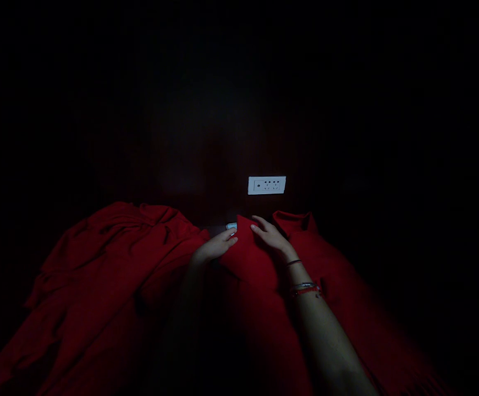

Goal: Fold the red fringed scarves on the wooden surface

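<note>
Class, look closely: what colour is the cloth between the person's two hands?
Red; the cloth shows best in the head view.

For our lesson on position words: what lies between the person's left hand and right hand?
In the head view, a peaked part of the red cloth lies between the left hand and right hand; a small pale object shows near the former.

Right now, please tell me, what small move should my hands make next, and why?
Perhaps gently smooth the red cloth with the right hand: it overlaps the cloth near a pointed corner, while the left hand is at the opposite side.
</note>
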`<state>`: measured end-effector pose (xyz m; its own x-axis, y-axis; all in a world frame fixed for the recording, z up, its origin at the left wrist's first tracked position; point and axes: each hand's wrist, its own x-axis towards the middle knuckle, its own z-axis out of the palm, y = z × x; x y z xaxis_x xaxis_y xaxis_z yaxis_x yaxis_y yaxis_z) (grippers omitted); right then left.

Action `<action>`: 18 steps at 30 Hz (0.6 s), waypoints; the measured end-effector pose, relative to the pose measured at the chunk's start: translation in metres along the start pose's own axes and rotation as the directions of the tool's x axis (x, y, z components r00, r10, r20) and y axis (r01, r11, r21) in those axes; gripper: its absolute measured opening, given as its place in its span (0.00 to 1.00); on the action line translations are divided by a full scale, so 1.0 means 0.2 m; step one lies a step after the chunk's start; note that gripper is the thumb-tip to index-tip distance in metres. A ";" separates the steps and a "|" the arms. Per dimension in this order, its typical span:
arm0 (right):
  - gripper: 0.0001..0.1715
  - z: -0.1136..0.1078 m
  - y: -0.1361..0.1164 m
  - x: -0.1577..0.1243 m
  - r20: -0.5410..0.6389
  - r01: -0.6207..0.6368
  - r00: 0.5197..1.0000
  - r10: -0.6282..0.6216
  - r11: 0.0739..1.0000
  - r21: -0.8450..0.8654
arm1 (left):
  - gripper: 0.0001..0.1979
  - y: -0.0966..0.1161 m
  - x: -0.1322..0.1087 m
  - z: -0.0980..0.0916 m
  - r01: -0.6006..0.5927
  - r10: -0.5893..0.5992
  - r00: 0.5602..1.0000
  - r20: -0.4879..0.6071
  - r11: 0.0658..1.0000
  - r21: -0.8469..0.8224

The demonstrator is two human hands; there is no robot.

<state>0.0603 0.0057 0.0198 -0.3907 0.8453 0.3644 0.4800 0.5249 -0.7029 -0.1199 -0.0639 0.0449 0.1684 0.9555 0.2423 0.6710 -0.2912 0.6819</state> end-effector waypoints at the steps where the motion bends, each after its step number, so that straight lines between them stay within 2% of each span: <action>1: 0.24 -0.01 0.00 0.01 0.010 0.002 1.000 -0.002 0.999 0.034 | 0.14 0.01 0.00 0.00 -0.030 0.033 0.997 0.067 0.999 -0.043; 3: 0.18 -0.02 0.01 0.02 0.016 0.016 1.000 -0.018 0.994 0.104 | 0.16 0.02 -0.01 -0.01 -0.016 0.046 0.984 0.170 0.985 -0.174; 6: 0.14 -0.04 0.03 0.04 -0.082 0.029 0.997 -0.011 0.974 0.225 | 0.17 -0.02 -0.02 -0.02 0.169 -0.089 0.956 0.279 0.946 -0.277; 8: 0.14 -0.04 0.04 0.05 -0.173 0.035 0.985 0.019 0.952 0.304 | 0.18 -0.06 -0.03 -0.03 0.319 -0.230 0.917 0.327 0.913 -0.253; 11: 0.14 -0.04 0.04 0.05 -0.234 0.039 0.971 0.056 0.924 0.380 | 0.11 -0.11 -0.05 -0.07 0.461 -0.399 0.858 0.322 0.876 -0.141; 13: 0.15 -0.03 0.04 0.05 -0.257 0.043 0.964 0.067 0.915 0.400 | 0.06 -0.12 -0.06 -0.10 0.506 -0.455 0.825 0.335 0.859 -0.081; 15: 0.15 -0.03 0.03 0.05 -0.269 0.041 0.960 0.072 0.919 0.393 | 0.06 -0.12 -0.08 -0.13 0.531 -0.483 0.799 0.358 0.846 -0.045; 17: 0.15 0.00 0.01 0.06 -0.275 0.037 0.959 0.069 0.931 0.364 | 0.09 -0.11 -0.09 -0.15 0.516 -0.468 0.805 0.366 0.856 -0.042; 18: 0.15 0.01 -0.01 0.06 -0.283 0.036 0.957 0.066 0.939 0.342 | 0.13 -0.11 -0.10 -0.15 0.481 -0.439 0.832 0.339 0.875 -0.050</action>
<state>0.0532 0.0149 0.0235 -0.1196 0.8719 0.4748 0.1677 0.4891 -0.8559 -0.1592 -0.0779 0.0466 0.0905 0.9392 -0.3312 0.6320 0.2029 0.7479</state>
